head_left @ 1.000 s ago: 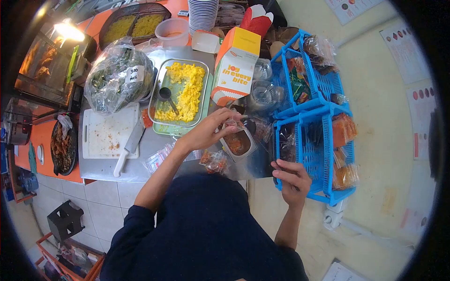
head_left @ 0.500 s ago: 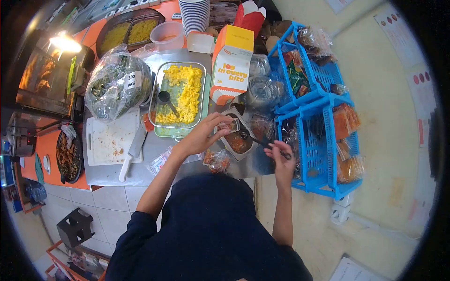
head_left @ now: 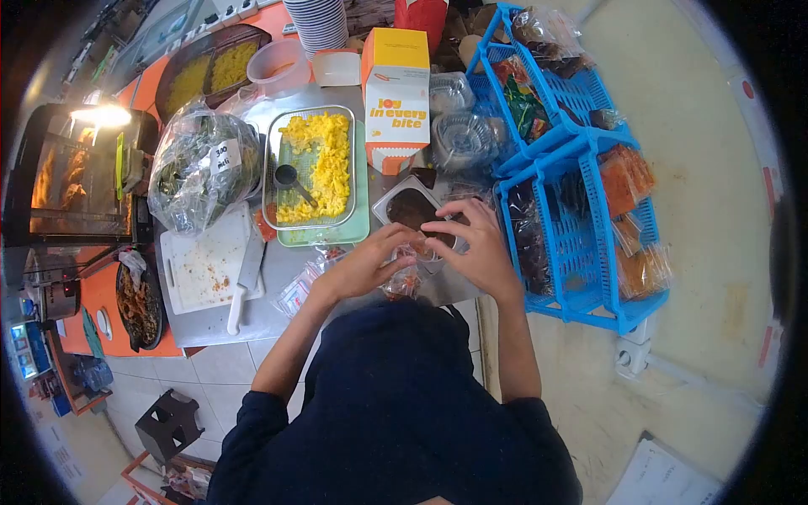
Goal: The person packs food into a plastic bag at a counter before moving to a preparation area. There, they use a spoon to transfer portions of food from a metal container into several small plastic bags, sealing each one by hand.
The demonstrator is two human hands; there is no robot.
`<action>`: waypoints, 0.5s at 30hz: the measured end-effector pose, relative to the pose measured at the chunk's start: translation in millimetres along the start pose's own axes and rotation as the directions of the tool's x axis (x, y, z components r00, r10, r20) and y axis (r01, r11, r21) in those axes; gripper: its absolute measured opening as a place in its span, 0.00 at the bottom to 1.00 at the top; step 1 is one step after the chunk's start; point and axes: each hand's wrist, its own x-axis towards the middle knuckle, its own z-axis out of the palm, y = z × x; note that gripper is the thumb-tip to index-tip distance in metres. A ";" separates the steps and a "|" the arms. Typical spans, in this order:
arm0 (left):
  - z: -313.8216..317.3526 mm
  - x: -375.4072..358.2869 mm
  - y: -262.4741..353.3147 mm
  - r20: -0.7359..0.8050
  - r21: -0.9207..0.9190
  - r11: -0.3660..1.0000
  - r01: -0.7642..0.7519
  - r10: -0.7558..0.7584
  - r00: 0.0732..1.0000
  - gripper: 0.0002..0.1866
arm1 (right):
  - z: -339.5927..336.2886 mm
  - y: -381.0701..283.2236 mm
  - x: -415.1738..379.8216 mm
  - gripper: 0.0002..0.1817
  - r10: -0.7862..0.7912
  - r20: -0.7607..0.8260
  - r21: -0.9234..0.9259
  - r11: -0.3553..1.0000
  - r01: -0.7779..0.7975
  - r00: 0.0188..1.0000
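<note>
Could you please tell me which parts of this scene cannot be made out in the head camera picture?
- What the left hand and right hand pinch between them: fingers cover it, so neither grip can be judged.
- Contents of the metal sauce container: partly behind the right hand.
- Small packets in the blue baskets: too small and distorted to identify.
- Plate stack: cut off by the top edge.

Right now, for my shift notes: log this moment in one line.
left hand: pinching small sauce bag | right hand: at bag too | steel sauce tub: behind
</note>
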 end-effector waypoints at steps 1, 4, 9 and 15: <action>2.9 -1.1 0.4 0.002 0.002 1.000 0.009 -0.009 1.000 0.20 | 1.1 0.9 -0.6 0.09 0.000 0.005 0.002 1.000 0.000 1.000; 7.9 -1.1 0.0 -0.010 0.025 1.000 -0.017 0.017 1.000 0.19 | 2.0 3.2 -2.2 0.08 -0.027 0.059 -0.063 0.998 0.031 0.998; 10.1 -0.5 -0.5 0.005 0.039 0.999 -0.034 0.034 0.999 0.19 | 2.1 3.3 -4.1 0.05 0.001 0.071 -0.040 0.999 0.002 0.997; 11.4 -1.9 -8.2 -0.016 -0.024 1.000 -0.019 0.019 1.000 0.18 | -1.2 1.7 -7.9 0.05 0.254 -0.074 0.412 0.888 -0.203 0.964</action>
